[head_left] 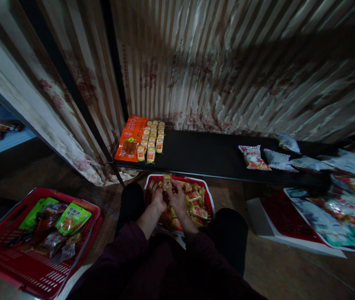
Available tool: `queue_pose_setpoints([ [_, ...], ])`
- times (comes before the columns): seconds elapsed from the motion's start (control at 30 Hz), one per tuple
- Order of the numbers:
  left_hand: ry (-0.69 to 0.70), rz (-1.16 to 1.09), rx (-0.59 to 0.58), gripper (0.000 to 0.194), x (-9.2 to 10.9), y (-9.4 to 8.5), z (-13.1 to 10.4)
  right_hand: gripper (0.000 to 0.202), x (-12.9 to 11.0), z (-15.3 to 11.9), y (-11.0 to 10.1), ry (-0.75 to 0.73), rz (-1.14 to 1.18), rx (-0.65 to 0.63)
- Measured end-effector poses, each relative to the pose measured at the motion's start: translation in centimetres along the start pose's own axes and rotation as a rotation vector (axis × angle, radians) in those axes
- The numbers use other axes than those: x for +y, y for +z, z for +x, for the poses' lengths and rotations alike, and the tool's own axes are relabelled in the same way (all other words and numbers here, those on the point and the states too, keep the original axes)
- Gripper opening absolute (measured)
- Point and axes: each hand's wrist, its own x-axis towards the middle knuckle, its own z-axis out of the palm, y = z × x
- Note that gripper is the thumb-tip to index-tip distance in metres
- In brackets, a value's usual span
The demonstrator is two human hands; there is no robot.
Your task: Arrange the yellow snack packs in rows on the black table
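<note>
Between my knees stands a red basket [212, 205] with a white rim, filled with small yellow wrapped snack packs [198, 211]. My left hand [158, 200] and my right hand [177, 198] meet above it. Both are closed on one small yellow snack pack [167, 181], held upright at the basket's far side. The fingertips are partly hidden behind the hands. Beyond the basket, rows of matching yellow packs [151, 152] stand on a black shelf [192, 152], beside a large orange snack bag [130, 139].
At left on the floor, a red basket [86, 204] holds green and brown snack bags. White-and-red snack bags [254, 157] lie at the shelf's right part. Below right, another basket [292, 200] holds larger bags. A black upright post [115, 62] and a striped curtain [196, 62] bound the shelf.
</note>
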Motion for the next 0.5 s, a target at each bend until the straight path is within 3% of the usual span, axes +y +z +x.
queue_pose_setpoints([
  [0.27,-0.061,-0.031,0.001,0.013,-0.25,-0.41,0.48,0.042,0.06,-0.16,-0.02,-0.01,-0.038,0.001],
  [0.5,-0.011,-0.025,0.064,0.013,-0.51,-0.74,1.05,0.038,0.63,0.0,0.11,-0.037,-0.13,0.045],
])
